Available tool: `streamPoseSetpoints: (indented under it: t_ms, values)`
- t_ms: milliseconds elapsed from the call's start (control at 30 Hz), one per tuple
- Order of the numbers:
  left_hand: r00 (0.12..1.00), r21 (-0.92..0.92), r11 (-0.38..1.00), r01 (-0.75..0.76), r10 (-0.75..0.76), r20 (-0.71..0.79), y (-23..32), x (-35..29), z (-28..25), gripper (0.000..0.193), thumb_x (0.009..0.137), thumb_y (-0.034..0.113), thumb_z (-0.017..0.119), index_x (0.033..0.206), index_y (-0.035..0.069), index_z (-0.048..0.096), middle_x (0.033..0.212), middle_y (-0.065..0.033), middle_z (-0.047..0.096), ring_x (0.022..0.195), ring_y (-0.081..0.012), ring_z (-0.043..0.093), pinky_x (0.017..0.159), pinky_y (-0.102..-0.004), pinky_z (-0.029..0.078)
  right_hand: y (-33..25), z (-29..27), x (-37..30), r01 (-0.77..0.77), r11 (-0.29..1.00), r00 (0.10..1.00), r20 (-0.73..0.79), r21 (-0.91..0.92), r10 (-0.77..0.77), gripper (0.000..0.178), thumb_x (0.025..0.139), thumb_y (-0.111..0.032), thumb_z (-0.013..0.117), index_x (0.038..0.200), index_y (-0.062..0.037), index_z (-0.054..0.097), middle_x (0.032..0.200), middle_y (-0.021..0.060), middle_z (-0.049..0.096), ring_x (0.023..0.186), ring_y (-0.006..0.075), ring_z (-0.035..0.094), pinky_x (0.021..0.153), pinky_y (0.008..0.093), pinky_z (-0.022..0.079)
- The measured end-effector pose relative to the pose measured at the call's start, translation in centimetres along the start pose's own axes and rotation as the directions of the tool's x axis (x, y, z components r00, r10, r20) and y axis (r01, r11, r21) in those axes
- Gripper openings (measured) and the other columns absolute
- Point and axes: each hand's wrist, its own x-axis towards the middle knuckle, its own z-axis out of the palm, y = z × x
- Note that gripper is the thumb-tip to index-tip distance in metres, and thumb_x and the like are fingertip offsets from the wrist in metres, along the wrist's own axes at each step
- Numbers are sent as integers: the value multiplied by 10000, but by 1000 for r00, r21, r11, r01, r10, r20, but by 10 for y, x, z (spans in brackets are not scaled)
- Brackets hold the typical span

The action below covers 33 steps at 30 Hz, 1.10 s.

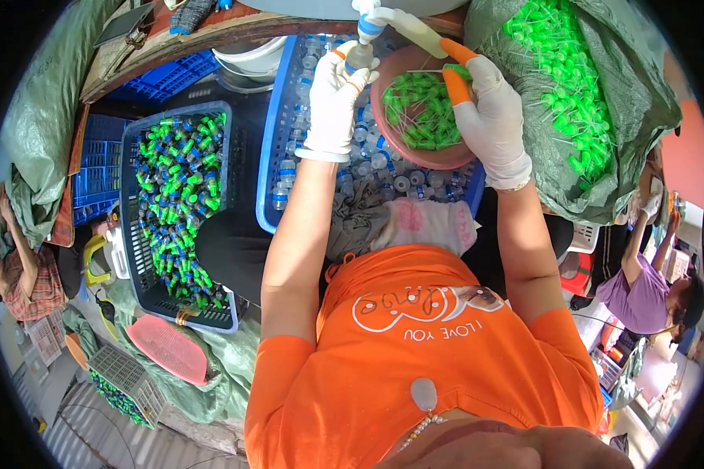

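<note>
My left hand [336, 113], in a white glove with orange fingertip covers, is closed round a small clear bottle [360, 58]. Right above that bottle is a white fitting [370, 25] with a blue band; whether the two are joined I cannot tell. My right hand [489, 105], gloved the same way, pinches a green cap [458, 72] between orange-covered fingers. A long pale piece [411, 31] reaches from those fingers to the white fitting; whether it is a finger or a tool is unclear. Below the right fingers, a pink bowl [426, 158] holds green caps with thin white stems [422, 109].
A blue crate [266, 180] of clear bottles lies under my hands. To the left, a dark blue basket [127, 195] holds green-capped bottles. A green sack [641, 102] of stemmed caps lies at right. Other people [31, 281] [637, 289] sit at both sides.
</note>
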Motion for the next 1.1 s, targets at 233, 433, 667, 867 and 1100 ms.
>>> streamPoseSetpoints:
  t_ms: [233, 433, 667, 867, 1100]
  values:
    - [1000, -17, 1000, 17, -17, -12, -1, -3, 0, 420, 893, -20, 577, 1296, -22, 460, 1182, -129, 568, 1053, -205, 593, 909, -344, 523, 1, 1, 0, 13, 1000, 1000, -27, 24, -12, 340, 861, -39, 633, 1192, -110, 610, 877, 53, 645, 624, 182, 542, 572, 296, 456]
    - [1000, 4, 1000, 16, -16, -8, -1, -2, -1, 426, 889, -32, 574, 1299, -22, 459, 1186, -125, 565, 1063, -204, 588, 910, -341, 523, 0, 1, 2, 27, 998, 998, -51, 48, -24, 318, 846, -70, 647, 1158, -127, 621, 875, 85, 636, 652, 270, 591, 567, 345, 467]
    - [1000, 25, 1000, 15, -15, -22, -2, -3, -2, 422, 882, -48, 573, 1289, -14, 466, 1186, -118, 561, 1053, -190, 580, 910, -328, 520, -2, 0, 2, 41, 998, 998, -56, 53, -39, 316, 840, -74, 651, 1150, -124, 621, 885, 89, 639, 669, 302, 610, 568, 367, 474]
    - [997, 85, 995, 47, -41, -70, -6, -14, -13, 420, 881, -57, 566, 1286, -7, 468, 1188, -108, 558, 1041, -178, 577, 927, -313, 497, -17, -6, -8, -38, 976, 991, -119, 215, 65, 324, 834, -68, 656, 1152, -96, 604, 898, 109, 643, 673, 301, 615, 565, 373, 485]
    - [985, 191, 972, 140, -157, 77, 7, -42, 1, 428, 876, -81, 536, 1291, -12, 457, 1213, -108, 550, 1102, -176, 548, 973, -291, 438, -17, 7, -13, 28, 993, 1000, -13, 110, -26, 278, 863, -54, 647, 1133, -48, 582, 844, 134, 638, 666, 247, 633, 620, 309, 492]
